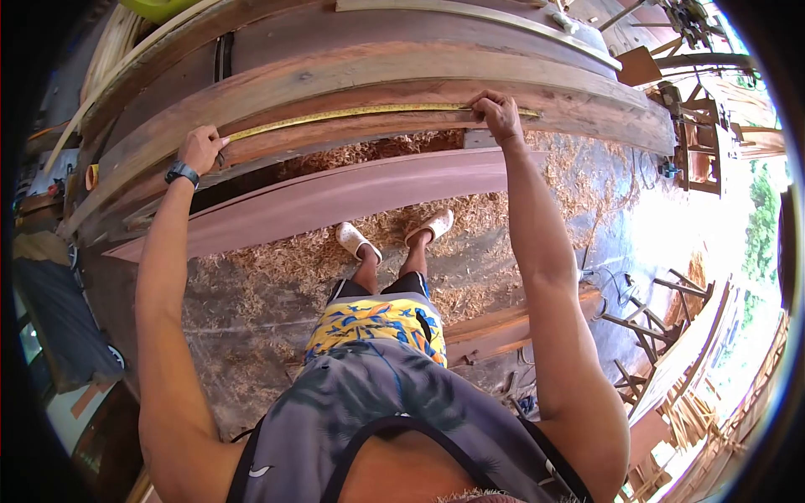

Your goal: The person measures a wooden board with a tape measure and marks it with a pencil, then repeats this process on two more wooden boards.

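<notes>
A yellow tape measure (344, 112) is stretched along a long reddish-brown plank (587, 113) in front of me. My left hand (201, 151), with a dark watch on its wrist, is closed around the tape's left end; its case is mostly hidden in the palm. Further right, my right hand (499, 116) pinches the blade against the plank, and a short stretch of tape reaches past the fingers. Behind that plank lies a paler board (335, 77). A wide pinkish board (360, 189) sits below, nearer my feet.
Wood shavings (277, 272) cover much of the floor around my feet in white clogs (436, 225). A thin wooden strip (486, 18) rests on boards at the back. Wooden frames (704, 151) stand at the right, with stacked timber (713, 360) at the lower right.
</notes>
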Demonstrator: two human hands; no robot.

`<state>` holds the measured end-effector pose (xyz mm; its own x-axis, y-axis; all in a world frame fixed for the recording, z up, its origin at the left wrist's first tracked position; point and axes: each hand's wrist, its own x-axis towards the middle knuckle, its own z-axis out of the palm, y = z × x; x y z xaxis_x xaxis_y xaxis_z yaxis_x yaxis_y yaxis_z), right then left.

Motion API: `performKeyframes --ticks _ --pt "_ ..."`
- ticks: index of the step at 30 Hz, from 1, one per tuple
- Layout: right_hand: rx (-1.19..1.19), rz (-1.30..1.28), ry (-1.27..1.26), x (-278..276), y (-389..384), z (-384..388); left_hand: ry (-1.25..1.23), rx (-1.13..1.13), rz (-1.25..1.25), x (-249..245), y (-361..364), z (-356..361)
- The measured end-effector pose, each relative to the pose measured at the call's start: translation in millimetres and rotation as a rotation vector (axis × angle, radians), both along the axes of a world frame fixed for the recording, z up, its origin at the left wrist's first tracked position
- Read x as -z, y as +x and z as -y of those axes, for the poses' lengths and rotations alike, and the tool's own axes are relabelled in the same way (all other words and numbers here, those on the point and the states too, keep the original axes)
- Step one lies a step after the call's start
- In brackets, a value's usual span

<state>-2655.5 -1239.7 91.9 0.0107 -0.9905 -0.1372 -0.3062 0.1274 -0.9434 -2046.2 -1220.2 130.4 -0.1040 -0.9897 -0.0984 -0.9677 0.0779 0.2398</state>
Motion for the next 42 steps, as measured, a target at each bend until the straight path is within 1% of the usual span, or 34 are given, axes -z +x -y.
performKeyframes --ticks 1,3,7,10,13,15,16,18,22,24,27,30,42 --pt "0.002 -0.002 0.001 2.0 -3.4 1.6 0.001 0.002 -0.002 -2.1 -2.2 0.7" --pt "-0.039 -0.009 0.025 -4.9 -3.6 4.2 0.103 -0.089 -0.029 -8.1 -8.4 1.4" --pt "-0.023 0.058 0.046 -10.3 -3.3 5.4 0.089 -0.047 -0.037 -2.1 1.1 7.0" --pt "0.012 0.131 0.069 -10.4 -4.4 6.4 0.153 -0.006 -0.089 -2.6 5.9 9.9" --pt "0.001 0.12 0.05 -7.0 -5.4 8.6 0.185 -0.013 -0.083 -9.0 0.4 9.0" --pt "0.004 0.11 0.048 -6.8 -5.8 9.8 0.135 -0.02 0.033 -9.3 -3.9 7.6" --pt "0.003 0.109 0.047 -7.2 -6.2 10.6 0.134 -0.02 0.032 -9.6 -5.9 6.6" --pt "-0.033 0.055 0.06 -9.9 -6.3 11.3 0.14 -0.113 0.052 -9.1 -9.6 5.6" --pt "-0.052 -0.032 0.055 -12.1 -11.2 10.1 0.123 -0.109 0.035 -1.4 -6.0 7.0" --pt "-0.048 -0.093 0.007 -10.0 -16.5 6.9 0.098 -0.085 0.012 -3.5 -6.5 6.0" --pt "-0.098 -0.026 0.012 -9.6 -16.9 1.5 0.147 -0.132 0.017 -8.0 -10.6 6.6" --pt "-0.1 -0.004 0.003 -7.4 -16.1 -2.6 0.142 -0.102 0.032 -7.8 -9.7 8.4" --pt "-0.057 -0.091 -0.033 -6.2 -13.3 -5.8 0.159 -0.099 0.009 -7.9 -9.2 10.8"
